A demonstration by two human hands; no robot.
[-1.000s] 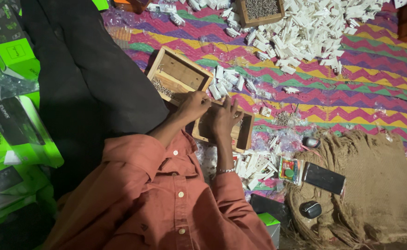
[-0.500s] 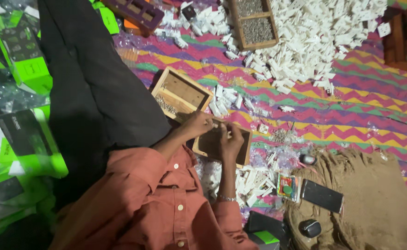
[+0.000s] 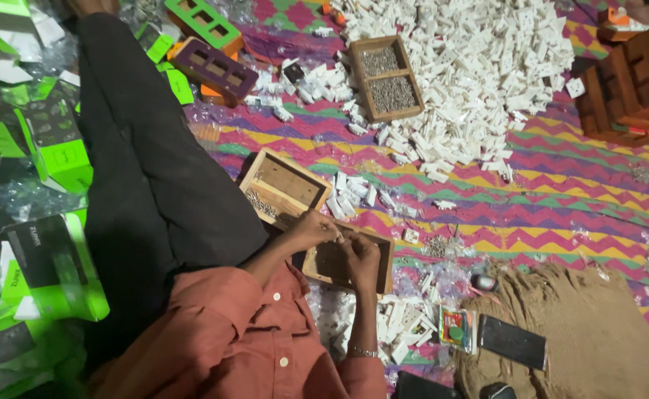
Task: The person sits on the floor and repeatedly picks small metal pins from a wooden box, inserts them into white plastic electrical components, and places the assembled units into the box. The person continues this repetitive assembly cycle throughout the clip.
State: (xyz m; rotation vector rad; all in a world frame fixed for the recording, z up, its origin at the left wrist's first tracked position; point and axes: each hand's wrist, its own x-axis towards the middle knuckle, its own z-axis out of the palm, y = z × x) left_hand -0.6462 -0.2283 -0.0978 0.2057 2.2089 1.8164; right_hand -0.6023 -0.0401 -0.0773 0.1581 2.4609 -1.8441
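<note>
My left hand (image 3: pixel 311 229) and my right hand (image 3: pixel 361 260) meet fingertip to fingertip over a shallow wooden tray (image 3: pixel 383 275) on the mat. Between the fingers is a small pale part (image 3: pixel 337 238), too small to make out. A bracelet sits on my right wrist. A second wooden tray (image 3: pixel 286 171) lies just beyond my left hand, with small metal pieces along its near edge. Loose white plastic parts (image 3: pixel 350 196) lie scattered beside both trays. My leg in black trousers (image 3: pixel 147 170) stretches out to the left.
A big heap of white plastic parts (image 3: pixel 487 81) lies at the back, next to a wooden box of small metal screws (image 3: pixel 387 77). Green cartons (image 3: pixel 58 244) crowd the left. A burlap sack (image 3: pixel 583 332) carrying a dark phone (image 3: pixel 513 341) is at the right, with brown crates (image 3: pixel 627 89) behind.
The view has tipped up, showing more of the white heap and the crates. My hands stay together over the same tray, barely moved.
</note>
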